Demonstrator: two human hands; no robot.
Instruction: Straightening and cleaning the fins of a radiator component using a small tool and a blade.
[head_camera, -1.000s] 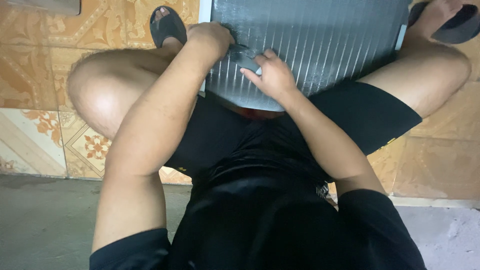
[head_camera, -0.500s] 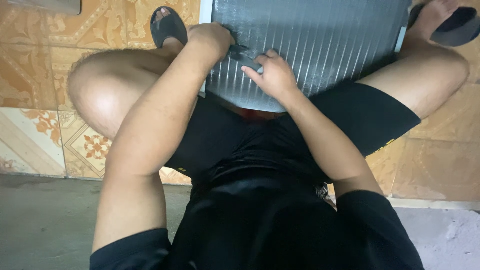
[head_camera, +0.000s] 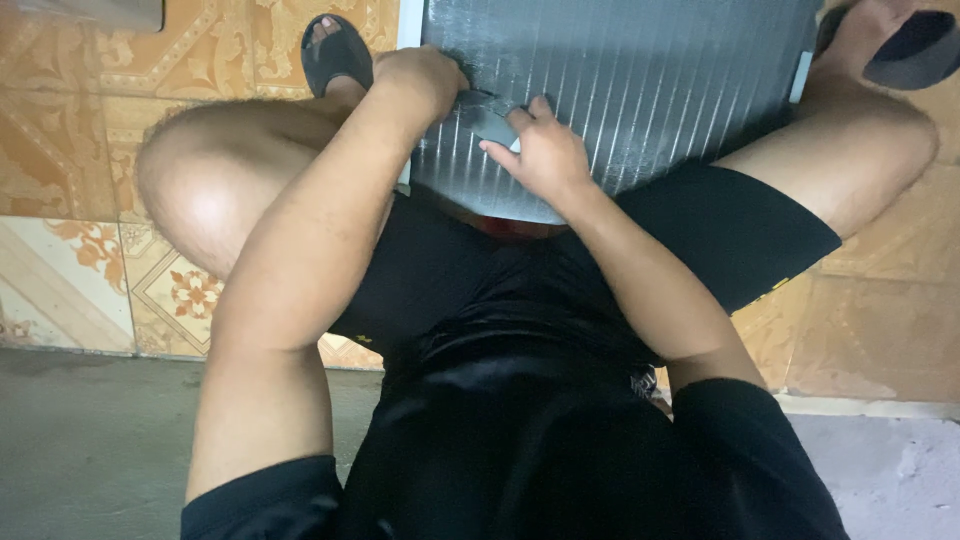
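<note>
Little has moved since the earlier frames: the right hand (head_camera: 545, 150) has shifted only slightly along the near part of the finned coil panel (head_camera: 620, 90), and the grey tool head under it sits a touch closer to the left hand; legs and panel lie as they did.

Left of the panel, the person's bare left knee (head_camera: 200, 190) is raised over patterned floor tiles (head_camera: 80, 260), and a dark sandal (head_camera: 335, 55) rests just beside the panel's left edge. A grey concrete floor strip (head_camera: 90, 450) runs nearer the camera than the tiles.

At the panel's left near corner the left hand (head_camera: 420, 80) is closed into a fist, knuckles up, pressed on the metal fins. It appears to grip the end of a small grey tool (head_camera: 490, 115); the grasp itself is hidden under the fist, so I cannot confirm it. Judged purpose: bracing the panel while steadying the tool.

Just right of that, the right hand lies on the panel with fingers curled over the tool, pressing it against the fins. What kind of tool it is cannot be told.

The panel lies flat on the floor between the spread legs, its near edge touching the black shorts (head_camera: 480, 290), likely so both hands reach it from a squat. Beyond its right edge sits the right foot in another dark sandal (head_camera: 905, 45).
</note>
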